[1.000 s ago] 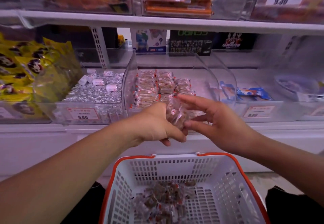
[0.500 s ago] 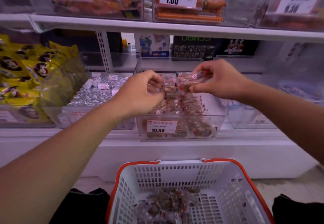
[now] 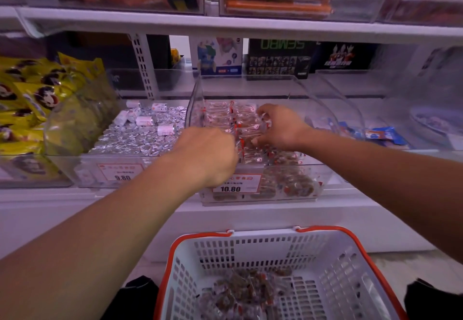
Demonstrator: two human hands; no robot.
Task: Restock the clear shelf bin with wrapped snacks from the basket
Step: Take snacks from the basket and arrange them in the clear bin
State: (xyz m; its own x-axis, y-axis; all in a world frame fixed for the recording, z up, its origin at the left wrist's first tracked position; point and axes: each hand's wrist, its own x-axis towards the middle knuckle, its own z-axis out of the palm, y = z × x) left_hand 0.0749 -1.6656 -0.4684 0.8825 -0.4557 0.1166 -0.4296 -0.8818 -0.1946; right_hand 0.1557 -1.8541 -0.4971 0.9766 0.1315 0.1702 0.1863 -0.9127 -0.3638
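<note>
Both hands (image 3: 208, 155) (image 3: 280, 127) have dropped into the bin (image 3: 263, 194) w/ snacks (image 3: 246, 142), fingers curled on wrappers; basket (image 3: 325, 269) has more left.

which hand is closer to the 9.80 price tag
Left. The left hand is just right of the 9.80 price tag, above it; the right hand is farther right, over the clear shelf bin.

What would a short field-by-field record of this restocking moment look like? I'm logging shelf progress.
target bin: clear bin tagged 10.80, rows of wrapped snacks inside
left hand: over the bin's front, fingers curled; its grip is hidden
right hand: in the bin, fingers curled on snacks
basket: below the shelf, some snacks left
neighbour bin: silver sweets, tagged 9.80
</note>
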